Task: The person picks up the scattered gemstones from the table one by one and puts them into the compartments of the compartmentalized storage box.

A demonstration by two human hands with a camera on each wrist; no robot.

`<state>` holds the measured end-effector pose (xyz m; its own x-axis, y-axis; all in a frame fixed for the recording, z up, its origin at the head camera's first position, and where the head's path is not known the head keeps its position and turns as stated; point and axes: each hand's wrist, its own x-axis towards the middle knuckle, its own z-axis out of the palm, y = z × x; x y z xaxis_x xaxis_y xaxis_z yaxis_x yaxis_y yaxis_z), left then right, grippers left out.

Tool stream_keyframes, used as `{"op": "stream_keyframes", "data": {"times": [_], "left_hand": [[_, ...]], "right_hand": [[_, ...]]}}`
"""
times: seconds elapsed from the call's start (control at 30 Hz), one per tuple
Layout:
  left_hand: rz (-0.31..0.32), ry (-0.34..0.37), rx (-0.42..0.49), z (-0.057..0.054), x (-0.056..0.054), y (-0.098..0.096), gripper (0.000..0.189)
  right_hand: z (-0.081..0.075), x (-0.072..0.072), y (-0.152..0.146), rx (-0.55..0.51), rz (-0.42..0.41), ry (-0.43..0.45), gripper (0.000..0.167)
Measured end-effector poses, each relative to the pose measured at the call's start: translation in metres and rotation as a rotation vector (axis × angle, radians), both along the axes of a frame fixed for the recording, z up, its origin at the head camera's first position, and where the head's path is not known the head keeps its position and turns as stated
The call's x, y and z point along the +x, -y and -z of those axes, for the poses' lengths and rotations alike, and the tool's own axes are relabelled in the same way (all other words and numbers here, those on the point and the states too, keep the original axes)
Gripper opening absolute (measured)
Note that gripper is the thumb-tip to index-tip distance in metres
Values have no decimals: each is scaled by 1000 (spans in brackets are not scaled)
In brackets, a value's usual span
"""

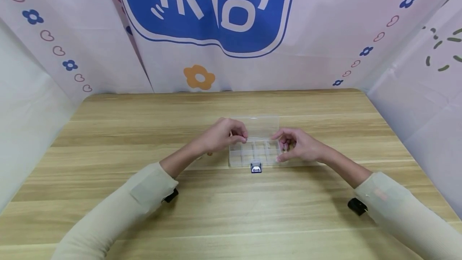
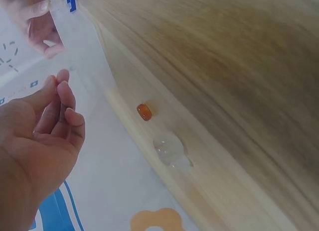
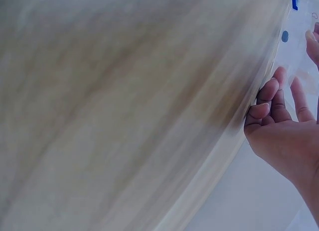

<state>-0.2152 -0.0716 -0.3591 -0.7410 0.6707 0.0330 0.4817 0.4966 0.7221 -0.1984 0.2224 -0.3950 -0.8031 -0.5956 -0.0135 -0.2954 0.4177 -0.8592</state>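
Note:
A clear plastic compartment box (image 1: 236,159) stands on the table with its transparent lid (image 1: 265,125) folded back and a blue clasp (image 1: 256,167) at the front. Over its back left compartments, my left hand (image 1: 227,135) pinches thumb and forefinger together. In the left wrist view a hint of a small orange-red thing (image 2: 53,79) shows at those tips, mostly hidden. My right hand (image 1: 301,145) grips the box's right end, thumb towards the front and forefinger at the back. An orange bead (image 2: 144,111) and a clear rounded piece (image 2: 168,149) lie left of the box, near the left hand.
The wooden table (image 1: 231,216) spreads around the box. Behind it hangs a white cloth (image 1: 306,67) with a blue printed sign and an orange flower. A small dark oval (image 3: 285,36) appears near the box in the right wrist view.

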Motion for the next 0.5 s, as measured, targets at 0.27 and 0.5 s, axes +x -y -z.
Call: {"op": "stream_keyframes", "data": {"times": [0.27, 0.5], "left_hand": [[-20, -43, -8, 0, -1, -8, 6], [-55, -36, -15, -2, 0, -11, 4]], "right_hand": [[-1, 1, 0, 3, 4, 10, 52], [-3, 2, 0, 0, 6, 20, 52]]}}
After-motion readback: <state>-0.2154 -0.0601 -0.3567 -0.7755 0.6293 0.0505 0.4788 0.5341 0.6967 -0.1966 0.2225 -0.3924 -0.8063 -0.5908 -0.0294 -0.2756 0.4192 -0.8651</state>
